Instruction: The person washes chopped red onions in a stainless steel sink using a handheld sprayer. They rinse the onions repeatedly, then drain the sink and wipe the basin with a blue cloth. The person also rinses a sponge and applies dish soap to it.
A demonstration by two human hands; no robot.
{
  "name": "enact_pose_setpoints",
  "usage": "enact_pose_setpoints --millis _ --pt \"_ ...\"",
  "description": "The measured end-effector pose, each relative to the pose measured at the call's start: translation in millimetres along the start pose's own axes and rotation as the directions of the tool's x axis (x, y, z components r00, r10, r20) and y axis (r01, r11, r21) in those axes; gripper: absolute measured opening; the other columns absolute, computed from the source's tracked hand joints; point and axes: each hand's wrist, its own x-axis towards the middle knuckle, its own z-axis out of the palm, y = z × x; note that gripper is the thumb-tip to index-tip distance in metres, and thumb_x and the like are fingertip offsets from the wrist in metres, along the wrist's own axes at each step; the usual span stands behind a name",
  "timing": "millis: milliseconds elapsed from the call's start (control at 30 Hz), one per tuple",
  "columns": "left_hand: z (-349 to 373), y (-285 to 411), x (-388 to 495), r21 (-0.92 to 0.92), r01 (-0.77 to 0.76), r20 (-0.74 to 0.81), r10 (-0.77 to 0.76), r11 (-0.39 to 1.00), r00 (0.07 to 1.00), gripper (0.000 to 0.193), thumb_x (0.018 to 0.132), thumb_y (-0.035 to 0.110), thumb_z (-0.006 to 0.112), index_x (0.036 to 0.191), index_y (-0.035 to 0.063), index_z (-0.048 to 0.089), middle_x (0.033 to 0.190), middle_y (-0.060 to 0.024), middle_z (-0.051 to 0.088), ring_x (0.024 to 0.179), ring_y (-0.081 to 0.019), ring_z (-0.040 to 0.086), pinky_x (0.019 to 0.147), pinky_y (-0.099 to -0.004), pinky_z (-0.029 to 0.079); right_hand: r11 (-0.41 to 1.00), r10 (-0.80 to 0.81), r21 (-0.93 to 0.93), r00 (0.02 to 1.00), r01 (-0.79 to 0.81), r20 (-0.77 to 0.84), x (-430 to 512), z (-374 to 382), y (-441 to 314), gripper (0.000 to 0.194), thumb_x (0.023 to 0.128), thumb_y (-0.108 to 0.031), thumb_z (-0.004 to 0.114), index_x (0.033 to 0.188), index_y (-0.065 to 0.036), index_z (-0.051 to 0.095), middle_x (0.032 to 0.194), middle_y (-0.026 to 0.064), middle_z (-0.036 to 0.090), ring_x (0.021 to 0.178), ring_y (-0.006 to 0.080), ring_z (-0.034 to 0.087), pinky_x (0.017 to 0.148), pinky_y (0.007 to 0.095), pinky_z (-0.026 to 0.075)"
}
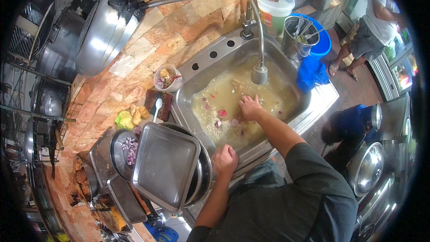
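A stainless steel sink (285,57) holds cloudy yellowish water (231,87). Pale food bits, red scraps (221,112) and purple onion pieces (234,123) float in it. My right hand (250,107) reaches palm down to the water with its fingers apart. Nothing shows in its grasp, and its fingertips are partly hidden by the murk. My left hand (225,159) is curled into a loose fist at the sink's near left rim, with no object visible in it. Over the basin hangs the spray head (259,75) of a flexible-neck faucet (260,37).
Left of the sink, a rectangular metal tray (166,168) lies across stacked pans, beside a bowl of chopped red onion (130,151). A plastic tub of scraps (166,79) stands behind. At right are a metal utensil pail (300,35), a blue cloth (310,74) and another person (376,23).
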Motion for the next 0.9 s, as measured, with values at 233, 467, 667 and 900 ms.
enact_pose_setpoints --millis 233,467,667,900 --pt "-6 5 0 0.008 0.001 0.015 -0.001 1.0 1.0 0.017 0.091 0.024 0.059 0.09 0.0085 0.066 0.087 -0.0189 0.068 0.084 -0.0426 0.065 0.076 -0.0556 0.049 1.0 0.028 -0.014 0.997 -0.027 0.071 -2 -10 -2 0.05 0.089 -0.025 0.064 0.137 -0.009 0.058 0.146 0.011 0.049 0.142 0.0281 0.042 0.117 0.069 0.024" --pt "-3 1 1 0.025 0.031 0.035 -0.032 0.999 0.999 0.019 0.091 0.026 0.058 0.092 0.0093 0.067 0.09 -0.0191 0.068 0.086 -0.0429 0.065 0.078 -0.056 0.049 0.999 0.022 0.026 0.997 -0.024 0.078 -4 -22 -8 0.049 0.09 -0.022 0.061 0.138 -0.01 0.057 0.143 0.0093 0.051 0.141 0.0279 0.043 0.118 0.0691 0.024" --pt "0 -1 0 0.044 0.014 0.034 -0.016 0.999 0.999 0.019 0.091 0.027 0.058 0.091 0.0096 0.067 0.09 -0.0185 0.068 0.086 -0.0423 0.065 0.078 -0.0554 0.05 0.999 0.032 0.012 0.996 -0.033 0.078 0 -11 -3 0.05 0.091 -0.024 0.063 0.138 -0.01 0.058 0.146 0.0092 0.051 0.142 0.0279 0.042 0.118 0.0692 0.023" --pt "-7 4 3 0.022 0.013 0.043 -0.014 1.0 0.999 0.02 0.092 0.027 0.058 0.091 0.0091 0.067 0.089 -0.0183 0.068 0.085 -0.0421 0.065 0.078 -0.0543 0.05 0.999 0.034 0.04 0.997 -0.037 0.07 0 -13 -4 0.051 0.089 -0.021 0.063 0.138 -0.011 0.058 0.145 0.0094 0.053 0.141 0.0284 0.044 0.117 0.069 0.026"
